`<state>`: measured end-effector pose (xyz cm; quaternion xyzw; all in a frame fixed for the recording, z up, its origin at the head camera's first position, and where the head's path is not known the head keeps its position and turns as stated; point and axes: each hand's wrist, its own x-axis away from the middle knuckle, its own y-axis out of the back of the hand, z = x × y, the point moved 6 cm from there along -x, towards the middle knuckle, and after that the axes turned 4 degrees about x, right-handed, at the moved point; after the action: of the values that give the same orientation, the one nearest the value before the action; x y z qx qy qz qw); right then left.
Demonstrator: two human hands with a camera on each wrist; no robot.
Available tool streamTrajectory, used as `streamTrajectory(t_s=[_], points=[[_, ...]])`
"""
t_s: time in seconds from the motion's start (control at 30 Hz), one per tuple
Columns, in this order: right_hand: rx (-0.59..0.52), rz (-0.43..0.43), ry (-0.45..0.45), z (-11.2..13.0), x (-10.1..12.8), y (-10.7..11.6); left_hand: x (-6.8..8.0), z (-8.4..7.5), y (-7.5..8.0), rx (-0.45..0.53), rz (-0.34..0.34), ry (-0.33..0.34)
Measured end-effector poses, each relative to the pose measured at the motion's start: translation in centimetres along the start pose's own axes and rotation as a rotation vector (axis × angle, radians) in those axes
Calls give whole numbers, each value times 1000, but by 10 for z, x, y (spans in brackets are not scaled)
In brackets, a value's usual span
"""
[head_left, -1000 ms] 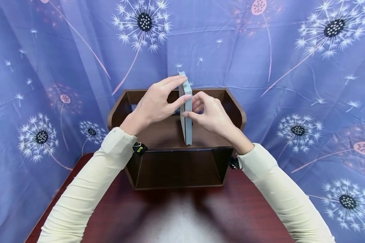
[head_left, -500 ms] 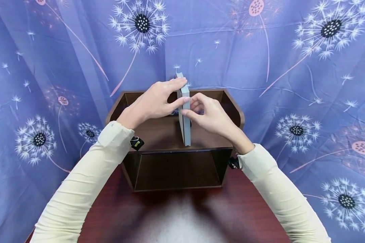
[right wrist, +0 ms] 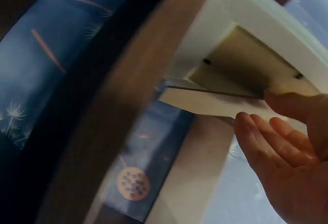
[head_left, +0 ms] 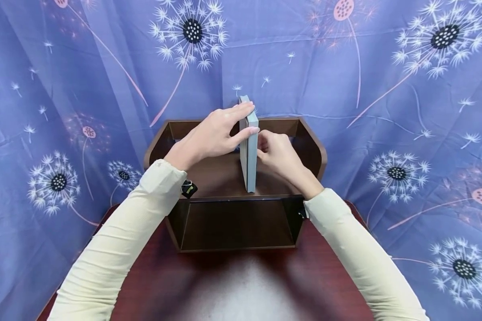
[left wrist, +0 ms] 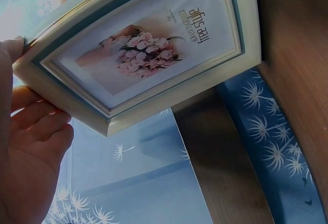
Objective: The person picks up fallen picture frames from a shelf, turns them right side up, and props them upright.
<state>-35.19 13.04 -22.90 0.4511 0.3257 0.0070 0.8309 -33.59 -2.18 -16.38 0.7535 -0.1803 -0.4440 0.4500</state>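
A picture frame stands upright, edge-on, on the top board of a brown wooden shelf. The left wrist view shows its pale front with a teal inner border and a pink bouquet print. My left hand grips the frame's upper near corner between thumb and fingers. Behind the frame, my right hand pinches the beige support leg, which is swung out from the back panel. In the head view the frame hides the leg and the right fingertips.
The shelf has raised side walls and a lower compartment facing me. It stands on a dark red table. A blue curtain with dandelion prints hangs close behind and at both sides.
My right hand's thumb has left the frame's near edge, and the hand has moved behind the frame. The left hand keeps its grip, and the frame stays upright in place.
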Motion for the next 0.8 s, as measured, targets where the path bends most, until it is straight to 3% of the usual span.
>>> streamTrajectory(t_s=[0.5,0.8], points=[[194,-49,71,-10,3,-17,-6,-1,-7,13,-14,0],[286,-71,87,-12,10,-7,-14,-6,-12,9,-11,-12]])
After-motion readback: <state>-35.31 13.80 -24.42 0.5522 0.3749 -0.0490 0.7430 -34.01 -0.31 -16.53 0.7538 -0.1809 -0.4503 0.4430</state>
